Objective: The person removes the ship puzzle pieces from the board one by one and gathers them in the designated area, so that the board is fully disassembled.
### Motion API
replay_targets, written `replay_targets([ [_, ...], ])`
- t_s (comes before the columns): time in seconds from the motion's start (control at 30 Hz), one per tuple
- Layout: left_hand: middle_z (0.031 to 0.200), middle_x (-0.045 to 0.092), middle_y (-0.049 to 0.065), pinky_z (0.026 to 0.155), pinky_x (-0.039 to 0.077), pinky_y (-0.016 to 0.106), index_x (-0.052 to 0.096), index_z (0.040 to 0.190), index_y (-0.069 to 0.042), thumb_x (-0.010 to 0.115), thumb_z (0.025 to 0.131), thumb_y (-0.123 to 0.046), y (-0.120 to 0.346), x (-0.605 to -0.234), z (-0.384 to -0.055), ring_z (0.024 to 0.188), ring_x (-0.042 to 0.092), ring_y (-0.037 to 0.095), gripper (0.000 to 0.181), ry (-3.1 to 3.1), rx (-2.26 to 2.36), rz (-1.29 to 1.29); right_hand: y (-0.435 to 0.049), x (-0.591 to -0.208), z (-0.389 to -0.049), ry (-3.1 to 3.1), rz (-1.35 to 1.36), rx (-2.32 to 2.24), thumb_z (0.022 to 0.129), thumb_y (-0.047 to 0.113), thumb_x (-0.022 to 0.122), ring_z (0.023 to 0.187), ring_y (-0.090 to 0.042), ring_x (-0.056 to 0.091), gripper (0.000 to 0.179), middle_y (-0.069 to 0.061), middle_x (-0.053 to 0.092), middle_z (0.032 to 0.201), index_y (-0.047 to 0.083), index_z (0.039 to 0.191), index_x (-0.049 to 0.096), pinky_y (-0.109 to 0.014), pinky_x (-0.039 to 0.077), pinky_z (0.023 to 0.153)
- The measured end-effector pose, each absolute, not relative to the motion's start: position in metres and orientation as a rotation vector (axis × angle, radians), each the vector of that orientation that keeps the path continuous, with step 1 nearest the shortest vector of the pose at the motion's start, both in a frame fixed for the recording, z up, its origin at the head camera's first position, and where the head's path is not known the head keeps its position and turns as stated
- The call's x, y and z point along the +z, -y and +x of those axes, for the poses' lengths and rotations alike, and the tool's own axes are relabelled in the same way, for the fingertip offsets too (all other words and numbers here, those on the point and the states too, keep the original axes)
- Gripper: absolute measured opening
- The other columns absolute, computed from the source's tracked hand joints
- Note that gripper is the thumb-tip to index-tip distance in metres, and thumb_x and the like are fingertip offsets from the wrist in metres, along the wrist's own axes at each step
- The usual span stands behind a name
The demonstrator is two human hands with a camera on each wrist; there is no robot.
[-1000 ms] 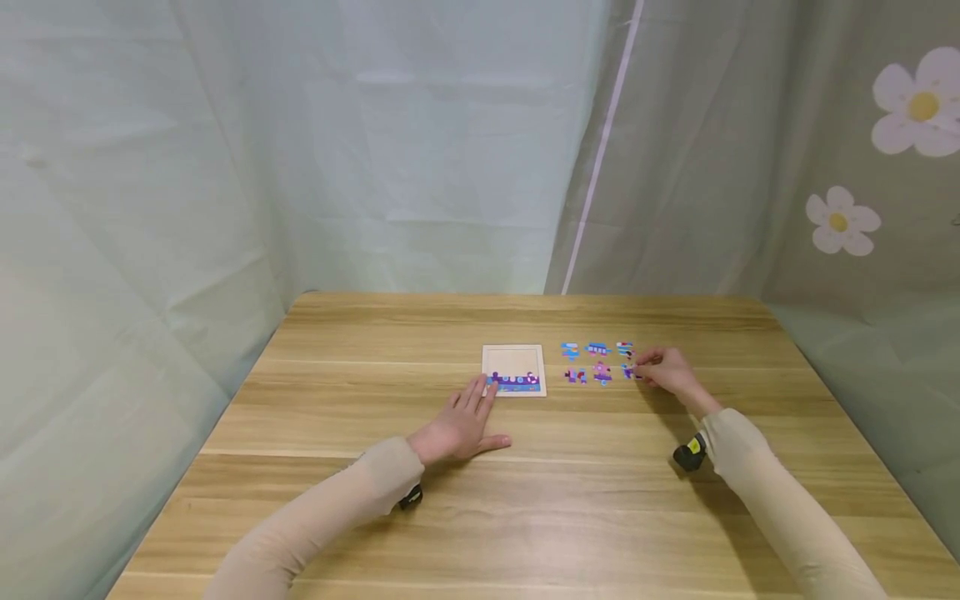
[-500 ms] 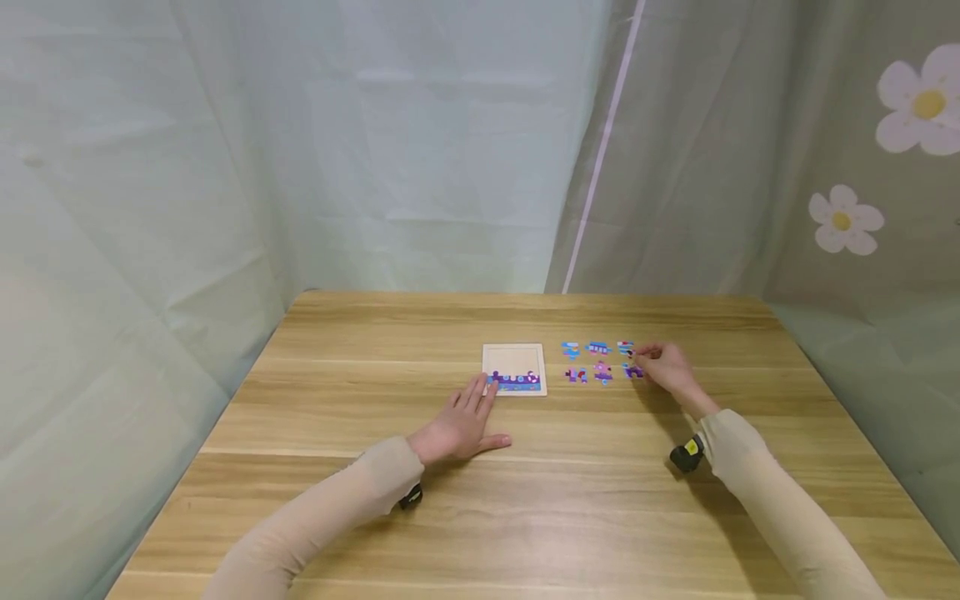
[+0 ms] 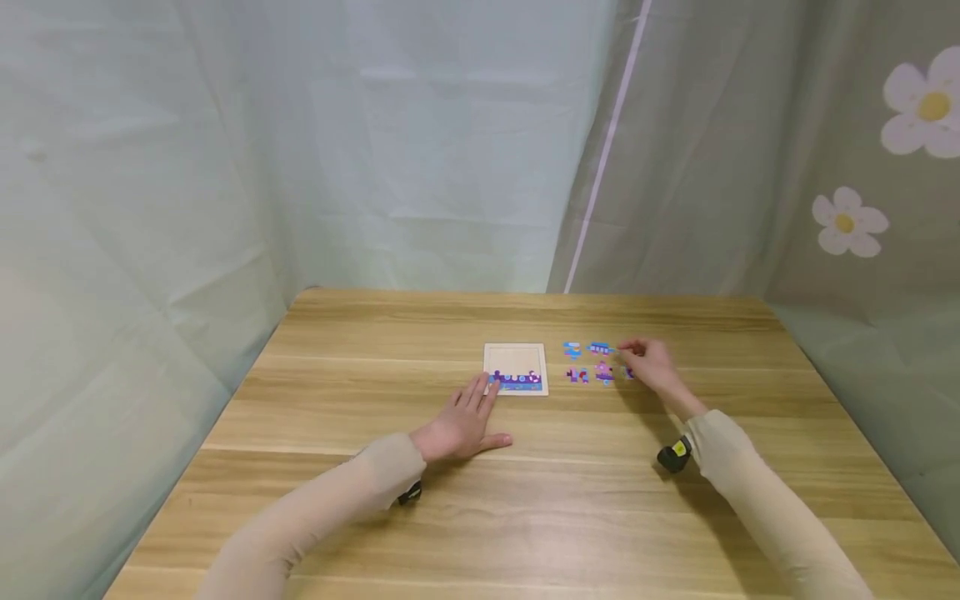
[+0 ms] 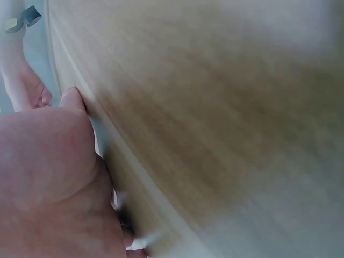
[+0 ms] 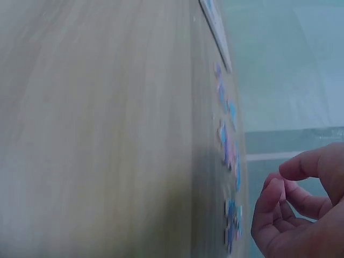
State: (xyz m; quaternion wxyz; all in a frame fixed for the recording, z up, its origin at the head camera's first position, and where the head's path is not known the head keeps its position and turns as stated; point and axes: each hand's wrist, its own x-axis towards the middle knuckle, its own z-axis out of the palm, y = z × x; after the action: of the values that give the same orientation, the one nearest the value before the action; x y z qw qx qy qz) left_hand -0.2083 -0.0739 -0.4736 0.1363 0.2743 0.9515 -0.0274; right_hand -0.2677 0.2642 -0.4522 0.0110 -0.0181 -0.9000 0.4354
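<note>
My left hand (image 3: pixel 460 425) lies flat with spread fingers, its fingertips on the lower left edge of a square wooden puzzle tray (image 3: pixel 513 360). Along the tray's bottom run joined purple and blue jigsaw pieces (image 3: pixel 519 383); bare wood shows above them. My right hand (image 3: pixel 648 364) hovers over the right end of the loose jigsaw pieces, fingers loosely curled and thumb near the index fingertip. Nothing shows between those fingertips in the right wrist view. Near them are a blue and purple piece (image 3: pixel 599 348) and a pink one (image 3: pixel 603 372). A piece at the far right (image 3: pixel 628 373) is partly covered by the hand.
More loose pieces sit closer to the tray: a blue one (image 3: pixel 572 349) and a purple and red one (image 3: pixel 577 376). Everything rests on a wood-grain table (image 3: pixel 480 517). Pale curtains (image 3: pixel 420 167) hang behind it. Each wrist carries a small black camera (image 3: pixel 675 455).
My right hand has shifted left and slightly away from the body, from the rightmost pieces toward the upper middle one, covering the top right piece. The left hand keeps its place on the tray.
</note>
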Motion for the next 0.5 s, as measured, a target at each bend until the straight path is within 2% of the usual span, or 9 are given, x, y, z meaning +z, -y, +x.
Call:
replay_targets([
  [0.07,0.163,-0.003,0.019,0.121,0.019,0.05,0.0,0.155,-0.005,0.03,0.093,-0.07,0.073,-0.474,-0.209,0.151,0.002,0.031,0.095,-2.758,-0.087,0.798,-0.26,-0.451,-0.269,2.804,-0.024,1.401,0.094,0.01,0.054,0.069,-0.012,0.056,0.028,-0.021,0.064,0.097,-0.007,0.115,0.063,-0.018,0.045,0.054],
  [0.27,0.162,0.002,0.021,0.12,0.021,0.05,0.005,0.155,-0.002,0.034,0.094,-0.068,0.072,-0.466,-0.206,0.151,0.006,0.033,0.094,-2.759,-0.081,0.812,-0.245,-0.447,-0.27,2.807,0.088,1.477,0.095,0.009,0.051,0.087,-0.027,0.062,0.029,-0.027,0.064,0.108,-0.009,0.116,0.061,-0.021,0.051,0.064],
  [0.5,0.161,0.009,0.022,0.118,0.027,0.05,0.011,0.155,-0.002,0.036,0.092,-0.07,0.071,-0.457,-0.205,0.15,0.012,0.034,0.096,-2.772,-0.078,0.801,-0.229,-0.448,-0.273,2.8,0.137,1.568,0.097,0.008,0.051,0.08,-0.023,0.062,0.026,-0.027,0.063,0.109,-0.008,0.116,0.06,-0.022,0.055,0.065],
])
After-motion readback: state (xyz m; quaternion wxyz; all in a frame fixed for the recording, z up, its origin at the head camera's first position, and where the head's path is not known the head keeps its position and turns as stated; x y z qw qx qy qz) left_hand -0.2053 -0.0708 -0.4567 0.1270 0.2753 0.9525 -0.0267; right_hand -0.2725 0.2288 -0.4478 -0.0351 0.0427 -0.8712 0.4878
